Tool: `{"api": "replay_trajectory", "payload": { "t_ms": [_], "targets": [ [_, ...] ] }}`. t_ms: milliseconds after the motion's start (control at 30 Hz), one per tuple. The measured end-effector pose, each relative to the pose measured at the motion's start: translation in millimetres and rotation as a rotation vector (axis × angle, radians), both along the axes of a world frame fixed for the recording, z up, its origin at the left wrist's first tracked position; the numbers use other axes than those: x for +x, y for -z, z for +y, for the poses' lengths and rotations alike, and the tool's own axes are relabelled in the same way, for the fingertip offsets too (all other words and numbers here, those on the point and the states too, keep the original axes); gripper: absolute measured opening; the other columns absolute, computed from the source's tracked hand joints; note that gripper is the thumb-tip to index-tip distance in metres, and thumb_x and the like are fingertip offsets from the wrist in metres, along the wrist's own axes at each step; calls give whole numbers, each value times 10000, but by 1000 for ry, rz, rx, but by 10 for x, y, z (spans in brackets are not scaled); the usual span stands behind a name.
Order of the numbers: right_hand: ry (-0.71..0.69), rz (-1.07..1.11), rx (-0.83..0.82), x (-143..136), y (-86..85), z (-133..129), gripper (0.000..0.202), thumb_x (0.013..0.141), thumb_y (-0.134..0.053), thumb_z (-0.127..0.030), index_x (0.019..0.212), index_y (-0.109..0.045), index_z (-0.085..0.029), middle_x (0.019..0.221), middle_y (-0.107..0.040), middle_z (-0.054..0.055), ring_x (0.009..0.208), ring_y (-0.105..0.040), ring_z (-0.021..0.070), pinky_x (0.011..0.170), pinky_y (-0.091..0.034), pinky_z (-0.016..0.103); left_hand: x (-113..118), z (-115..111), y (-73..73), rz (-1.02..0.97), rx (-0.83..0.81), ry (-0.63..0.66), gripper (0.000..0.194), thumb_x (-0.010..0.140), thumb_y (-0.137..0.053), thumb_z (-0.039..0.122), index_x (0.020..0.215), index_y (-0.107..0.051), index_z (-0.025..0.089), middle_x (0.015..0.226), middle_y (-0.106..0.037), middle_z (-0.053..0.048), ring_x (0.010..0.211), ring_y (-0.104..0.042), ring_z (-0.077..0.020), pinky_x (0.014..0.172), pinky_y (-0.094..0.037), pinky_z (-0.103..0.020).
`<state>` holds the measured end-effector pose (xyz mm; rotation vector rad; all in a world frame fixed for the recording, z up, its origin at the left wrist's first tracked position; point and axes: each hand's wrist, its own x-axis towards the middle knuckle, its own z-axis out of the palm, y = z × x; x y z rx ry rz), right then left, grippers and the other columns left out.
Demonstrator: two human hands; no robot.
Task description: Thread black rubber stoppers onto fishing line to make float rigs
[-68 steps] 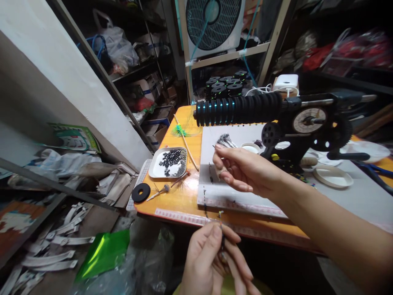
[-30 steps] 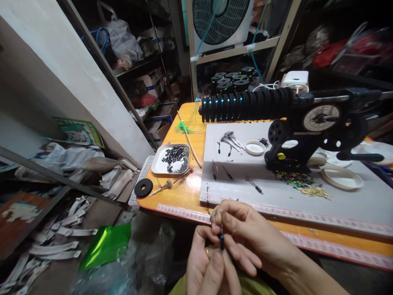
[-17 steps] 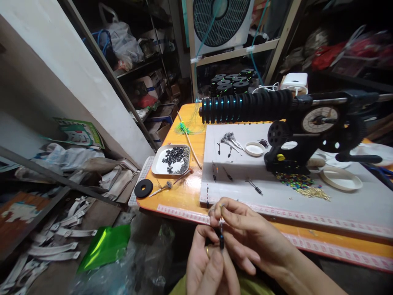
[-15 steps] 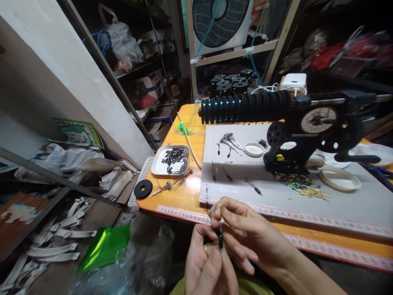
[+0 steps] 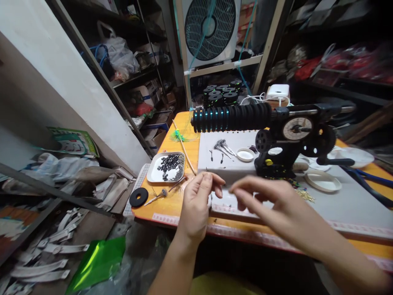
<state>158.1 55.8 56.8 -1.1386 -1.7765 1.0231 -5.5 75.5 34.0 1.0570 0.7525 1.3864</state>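
My left hand (image 5: 196, 200) is raised over the front edge of the table, thumb and forefinger pinched together. Whatever sits in that pinch is hidden. My right hand (image 5: 273, 198) is just to its right, over the grey board (image 5: 325, 209), its thumb and fingertips also closed together. Blur and small size keep me from making out what they hold. Past the hands, small dark pieces with wire stems (image 5: 221, 158) lie on the board near a bundle of white-stemmed wires (image 5: 224, 147). Gold-coloured bits (image 5: 307, 196) are scattered beyond my right hand.
A black hand-cranked machine with a ribbed roller (image 5: 233, 116) stands on the board. On the left are a white tray (image 5: 150, 174) of black tubes and a black ring (image 5: 138, 198). Two shallow round dishes, the larger dish (image 5: 323, 187) at right, rest on the board.
My hands were together low at the table edge around a small black piece on a wire. Both have risen and moved apart, and the view has shifted slightly.
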Motion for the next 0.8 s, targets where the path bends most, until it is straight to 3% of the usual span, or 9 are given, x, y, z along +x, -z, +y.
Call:
{"api": "replay_trajectory", "payload": {
  "t_ms": [67, 133, 200, 267, 400, 567, 800],
  "targets": [
    [-15, 315, -189, 12, -89, 170, 206, 924, -615, -394, 970, -657, -198, 631, -630, -14, 480, -496, 91, 427, -361, 193, -7, -16, -25, -44, -10, 41, 272, 951, -560, 320, 771, -670, 148, 576, -559, 11, 584, -535, -120, 632, -432, -238],
    [-172, 579, -439, -25, -170, 365, 249, 929, -598, -387, 1080, -629, -191, 600, -617, -38, 396, -435, 65, 352, -295, 159, -15, -25, -53, -76, -17, 66, 249, 925, -589, 321, 761, -666, 150, 573, -603, 6, 545, -564, -121, 606, -457, -243],
    [-312, 615, -575, -92, -231, 539, 290, 951, -550, -407, 1069, -640, -158, 511, -573, -53, 299, -338, 41, 303, -225, 142, -7, -19, -62, -91, -16, 62, 233, 893, -628, 320, 736, -665, 152, 616, -659, -7, 550, -611, -135, 621, -493, -262],
    [-408, 613, -658, -168, -265, 657, 310, 961, -520, -423, 948, -646, -140, 478, -556, -56, 255, -300, 24, 294, -246, 133, 16, -8, -48, -97, -8, 47, 227, 869, -653, 331, 728, -666, 154, 645, -687, -12, 584, -655, -160, 650, -519, -285],
    [-429, 675, -710, -298, -266, 722, 340, 936, -512, -410, 691, -510, -175, 490, -547, -64, 243, -356, 44, 297, -395, 178, 57, -37, 5, -124, -16, 46, 241, 879, -626, 353, 748, -662, 155, 701, -722, -29, 631, -698, -191, 660, -542, -306],
    [-347, 750, -705, -352, -235, 724, 318, 932, -525, -360, 680, -487, -170, 503, -545, -60, 242, -330, 5, 245, -221, 87, 41, -200, 46, -198, -146, 107, 295, 863, -666, 354, 664, -642, 138, 562, -676, -2, 564, -715, -175, 635, -559, -271],
    [-324, 763, -704, -343, -204, 752, 309, 945, -506, -335, 685, -507, -166, 489, -528, -52, 253, -318, 6, 249, -221, 85, 29, -428, 177, -296, -253, 198, 306, 859, -699, 388, 721, -684, 116, 569, -730, -32, 491, -713, -164, 537, -566, -231]
  ]
}}
